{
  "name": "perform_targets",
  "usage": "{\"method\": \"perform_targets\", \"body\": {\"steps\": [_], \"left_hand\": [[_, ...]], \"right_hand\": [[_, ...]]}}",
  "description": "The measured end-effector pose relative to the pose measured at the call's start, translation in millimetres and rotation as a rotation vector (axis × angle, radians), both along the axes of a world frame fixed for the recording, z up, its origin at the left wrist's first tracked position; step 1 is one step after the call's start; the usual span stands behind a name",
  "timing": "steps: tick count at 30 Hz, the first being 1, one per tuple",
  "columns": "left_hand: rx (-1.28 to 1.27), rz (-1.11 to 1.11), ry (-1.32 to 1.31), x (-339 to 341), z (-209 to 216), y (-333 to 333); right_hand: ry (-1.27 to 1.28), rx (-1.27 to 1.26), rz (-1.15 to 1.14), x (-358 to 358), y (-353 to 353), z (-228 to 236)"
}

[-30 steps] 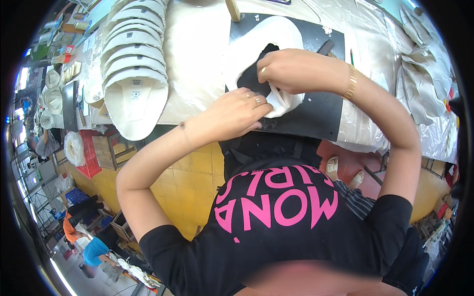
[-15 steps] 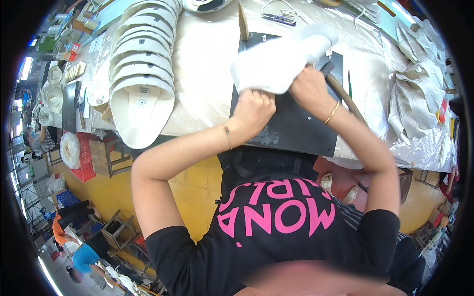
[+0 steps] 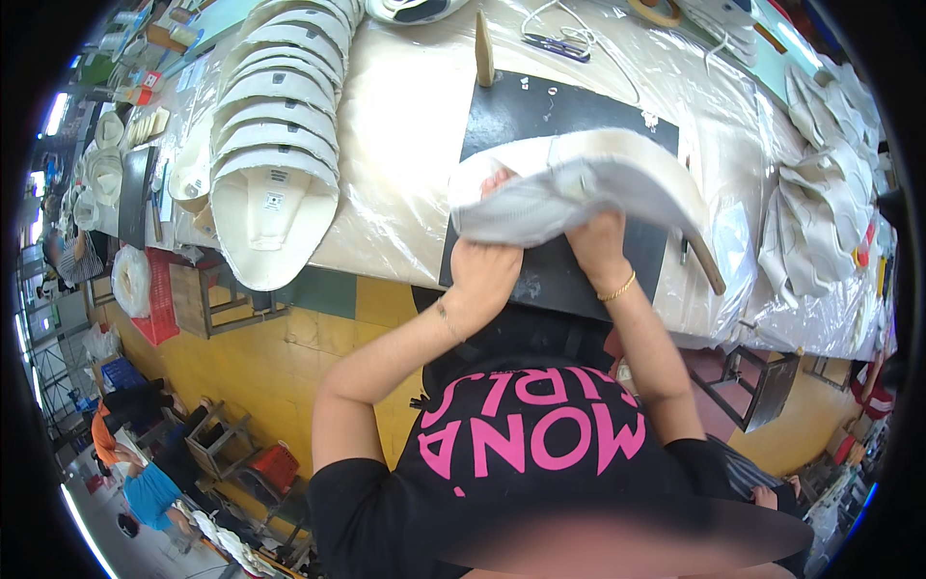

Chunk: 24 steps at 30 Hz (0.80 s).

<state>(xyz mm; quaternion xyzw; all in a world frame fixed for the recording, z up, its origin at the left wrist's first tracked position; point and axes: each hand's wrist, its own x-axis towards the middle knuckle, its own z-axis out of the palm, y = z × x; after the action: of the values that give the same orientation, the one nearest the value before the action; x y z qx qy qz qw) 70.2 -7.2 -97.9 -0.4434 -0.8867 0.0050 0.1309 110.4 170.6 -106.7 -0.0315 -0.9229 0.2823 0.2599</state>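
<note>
Fingers of the left hand (image 3: 485,278) and right hand (image 3: 600,246) hold a white shoe (image 3: 579,198), tilted over the table (image 3: 395,183), with open room from stacked uppers (image 3: 275,207) to the edge of the black board (image 3: 540,108). Inside or beside the red crate (image 3: 164,307), I cannot tell, is a white roll (image 3: 125,285).

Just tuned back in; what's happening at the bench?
A person grips a white shoe-shaped piece with both hands, the left hand at its left end and the right hand at its near edge. It is held over a black board, blurred. Nested white pieces line the left of the bench; pale pieces lie piled at the right.
</note>
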Motion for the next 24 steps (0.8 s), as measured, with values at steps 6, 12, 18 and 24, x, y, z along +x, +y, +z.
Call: {"method": "perform_targets", "body": {"steps": [6,12,18,24], "left_hand": [[-0.028,0.125,0.082,46.7,6.9,-11.3],[0.048,0.152,-0.030,50.9,-10.7,-6.1],[0.057,0.180,-0.126,57.1,-11.9,-3.6],[0.008,0.139,-0.130,56.4,-6.2,-2.3]], "right_hand": [[0.164,-0.064,0.056,31.6,-4.7,2.8],[-0.096,-0.189,-0.047,35.0,-15.3,-8.0],[0.017,-0.034,0.133,29.2,-6.3,-4.2],[-0.025,-0.041,0.126,22.5,-6.3,0.0]]}}
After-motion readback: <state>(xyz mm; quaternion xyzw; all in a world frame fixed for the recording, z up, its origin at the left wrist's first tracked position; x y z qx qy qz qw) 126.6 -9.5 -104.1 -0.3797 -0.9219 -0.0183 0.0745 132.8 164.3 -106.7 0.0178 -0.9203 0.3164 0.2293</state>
